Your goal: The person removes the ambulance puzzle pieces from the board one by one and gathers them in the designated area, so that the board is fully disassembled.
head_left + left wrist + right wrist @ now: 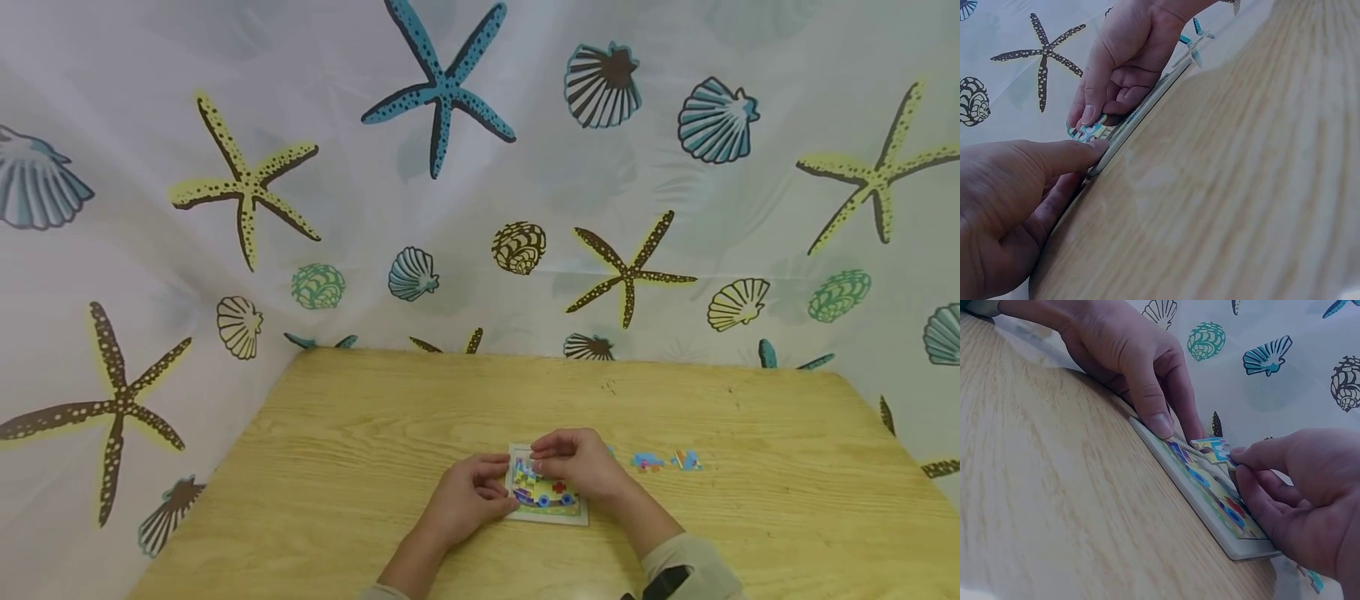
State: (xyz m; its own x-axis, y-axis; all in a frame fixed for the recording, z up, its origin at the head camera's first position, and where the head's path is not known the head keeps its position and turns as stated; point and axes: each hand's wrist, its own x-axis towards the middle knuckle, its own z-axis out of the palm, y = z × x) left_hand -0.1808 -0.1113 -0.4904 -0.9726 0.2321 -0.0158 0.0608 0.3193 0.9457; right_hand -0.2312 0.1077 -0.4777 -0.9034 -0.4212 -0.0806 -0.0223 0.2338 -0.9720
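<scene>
A small jigsaw puzzle board (547, 517) with a pale frame lies on the wooden table. Its picture shows a yellow vehicle with blue wheels and a red cross. My left hand (467, 497) holds the board by its left side, the thumb (1161, 425) at the frame's edge. Over the board's upper part, my right hand (581, 463) pinches a colourful puzzle piece (1212, 449) between thumb and fingertips. That piece is tilted close above the picture, near the left hand's fingers. Part of the board is hidden beneath the right hand.
Two loose puzzle pieces, one blue and orange (647, 462) and one with stripes (686, 460), lie right of the board. Another is partly hidden behind the right hand. A curtain (480, 308) printed with starfish and shells surrounds the table's back and sides.
</scene>
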